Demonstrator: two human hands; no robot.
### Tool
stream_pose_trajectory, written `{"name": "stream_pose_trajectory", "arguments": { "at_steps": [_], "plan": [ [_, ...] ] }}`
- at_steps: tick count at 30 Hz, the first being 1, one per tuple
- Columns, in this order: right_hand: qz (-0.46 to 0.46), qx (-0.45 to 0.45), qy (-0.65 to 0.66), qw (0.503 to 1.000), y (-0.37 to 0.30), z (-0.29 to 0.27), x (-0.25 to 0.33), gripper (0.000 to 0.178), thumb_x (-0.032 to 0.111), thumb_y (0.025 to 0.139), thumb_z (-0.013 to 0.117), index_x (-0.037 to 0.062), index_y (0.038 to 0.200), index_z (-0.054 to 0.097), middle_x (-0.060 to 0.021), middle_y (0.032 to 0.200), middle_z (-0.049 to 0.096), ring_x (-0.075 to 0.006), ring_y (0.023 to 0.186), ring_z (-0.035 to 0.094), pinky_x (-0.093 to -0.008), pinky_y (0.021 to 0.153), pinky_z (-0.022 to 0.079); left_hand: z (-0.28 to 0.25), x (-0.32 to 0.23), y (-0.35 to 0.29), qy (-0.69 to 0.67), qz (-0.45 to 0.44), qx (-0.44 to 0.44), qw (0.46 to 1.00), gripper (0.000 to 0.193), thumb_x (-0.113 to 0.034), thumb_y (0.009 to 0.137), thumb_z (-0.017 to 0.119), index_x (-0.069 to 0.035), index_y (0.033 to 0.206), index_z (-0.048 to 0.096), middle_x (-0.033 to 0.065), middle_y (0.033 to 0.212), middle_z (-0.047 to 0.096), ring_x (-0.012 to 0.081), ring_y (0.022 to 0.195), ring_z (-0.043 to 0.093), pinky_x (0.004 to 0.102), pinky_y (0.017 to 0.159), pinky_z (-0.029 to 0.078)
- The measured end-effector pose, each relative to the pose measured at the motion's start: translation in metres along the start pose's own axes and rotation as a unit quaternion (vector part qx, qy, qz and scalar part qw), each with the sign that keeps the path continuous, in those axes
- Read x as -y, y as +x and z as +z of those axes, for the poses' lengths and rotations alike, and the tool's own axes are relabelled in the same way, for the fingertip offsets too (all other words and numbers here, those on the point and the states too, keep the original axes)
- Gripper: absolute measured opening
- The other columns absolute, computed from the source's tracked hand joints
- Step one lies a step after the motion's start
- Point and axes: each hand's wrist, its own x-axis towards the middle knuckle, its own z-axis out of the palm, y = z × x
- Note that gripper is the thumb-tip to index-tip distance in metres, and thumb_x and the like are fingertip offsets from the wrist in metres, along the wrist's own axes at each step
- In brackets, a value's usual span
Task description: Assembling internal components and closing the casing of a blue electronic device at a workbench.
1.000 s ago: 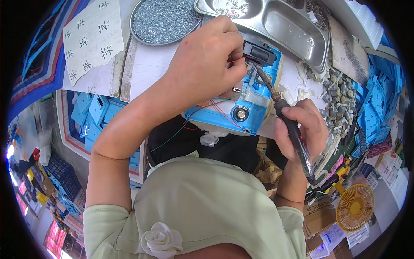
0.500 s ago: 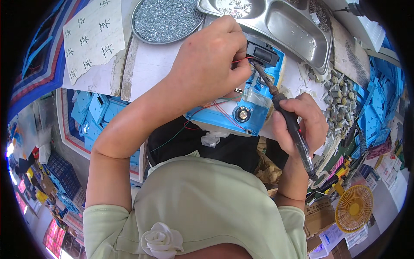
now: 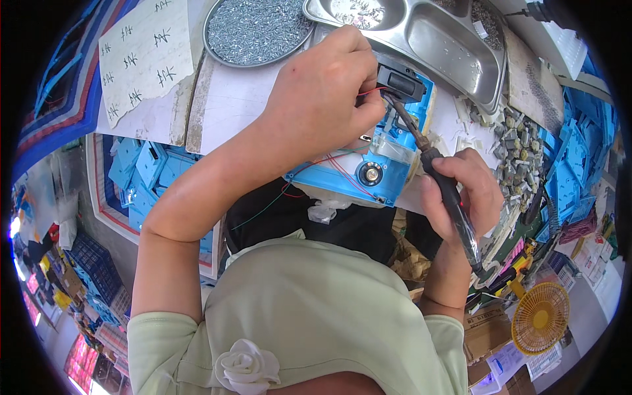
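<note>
My right hand (image 3: pixel 469 192) grips a soldering iron (image 3: pixel 447 194) by its black handle. The iron's tip meets the wiring just below a black box-shaped part (image 3: pixel 401 83) on a blue plastic housing (image 3: pixel 388 187). Over the housing's left side, my left hand (image 3: pixel 332 92) is closed, thumb and fingers pinched by a thin red wire (image 3: pixel 370 91). What exactly the pinch holds is hidden. A small round speaker (image 3: pixel 370 174) sits in the near part of the housing, with red and green wires (image 3: pixel 336 164) running loosely across it.
Beyond my left hand stands a round metal dish of screws (image 3: pixel 257 33). A steel compartment tray (image 3: pixel 454 56) sits at the back right. Small grey parts (image 3: pixel 517 148) are heaped on the right. A bin of blue housings (image 3: pixel 148 168) lies left; a yellow fan (image 3: pixel 540 317) is lower right.
The soldering iron and my right hand have shifted very slightly right and down. My left hand keeps nearly the same place, still pinching by the red wire.
</note>
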Motion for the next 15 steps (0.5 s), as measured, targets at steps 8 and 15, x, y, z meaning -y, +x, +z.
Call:
{"name": "stream_pose_trajectory", "arguments": {
  "at_steps": [8, 15],
  "plan": [
    [0.033, -0.018, 0.014, 0.999, -0.012, -0.012, 0.003, 0.027, 0.002, 0.074, 0.08, 0.0031, 0.098, 0.066, -0.0093, 0.069, 0.063, -0.0211, 0.055, 0.053, -0.0313, 0.052, 0.04, -0.001, -0.001, 0.0, 0.006, -0.005, 0.007, 1.0, 0.014, -0.003, 0.074, 0.073, 0.0, 0.075, 0.06, 0.0086, 0.087, 0.056, 0.0231, 0.072, 0.06, 0.0328, 0.062, 0.051],
    [0.044, -0.046, 0.022, 0.998, -0.02, -0.014, 0.0, 0.03, 0.001, 0.074, 0.08, 0.0019, 0.1, 0.066, -0.0098, 0.069, 0.062, -0.021, 0.056, 0.053, -0.0307, 0.053, 0.039, -0.001, -0.001, 0.0, 0.006, 0.001, 0.012, 1.0, 0.015, -0.003, 0.075, 0.074, 0.0, 0.077, 0.06, 0.0086, 0.088, 0.056, 0.0218, 0.071, 0.06, 0.0317, 0.061, 0.051]
  ]
}}
